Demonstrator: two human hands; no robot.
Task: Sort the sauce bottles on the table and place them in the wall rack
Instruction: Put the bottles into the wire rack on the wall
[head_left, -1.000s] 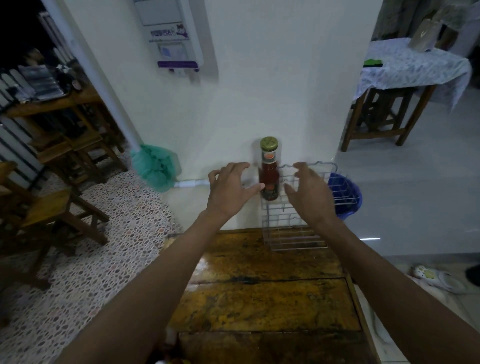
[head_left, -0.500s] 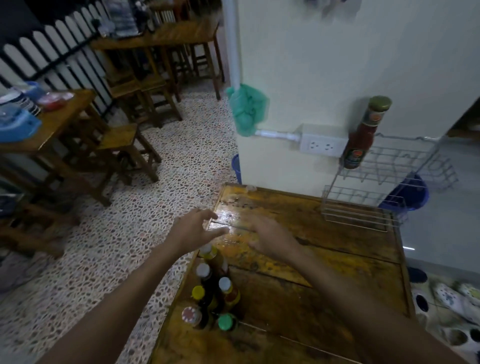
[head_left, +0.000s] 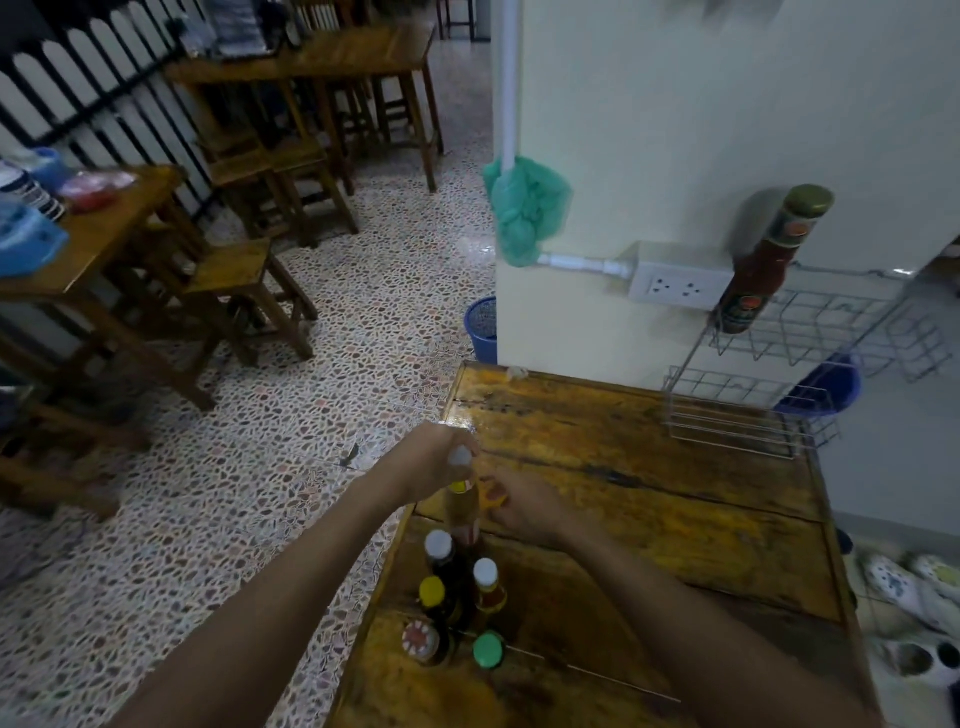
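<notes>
Several sauce bottles (head_left: 457, 592) stand in a tight group at the near left edge of the wooden table (head_left: 649, 467), with white, yellow, green and red-white caps. My left hand (head_left: 428, 457) is closed around the neck of a tall amber bottle (head_left: 462, 506) with a white cap, at the far end of the group. My right hand (head_left: 524, 506) has its fingers curled against the same bottle's shoulder; blur hides the grip. The two-tier wire wall rack (head_left: 810, 332) hangs at the far right. A red sauce bottle (head_left: 753, 275) stands at the left end of its upper tier.
A white wall socket (head_left: 675, 286) sits just left of the rack. A green bag (head_left: 524, 208) hangs on a pipe. Blue bins (head_left: 480, 327) stand on the floor by the wall. Wooden tables and stools (head_left: 234, 270) fill the left. Shoes (head_left: 914, 587) lie at the right.
My hands left the rack and the red bottle and came back to the bottle group. The view swung down and left. My left hand has closed on the amber bottle.
</notes>
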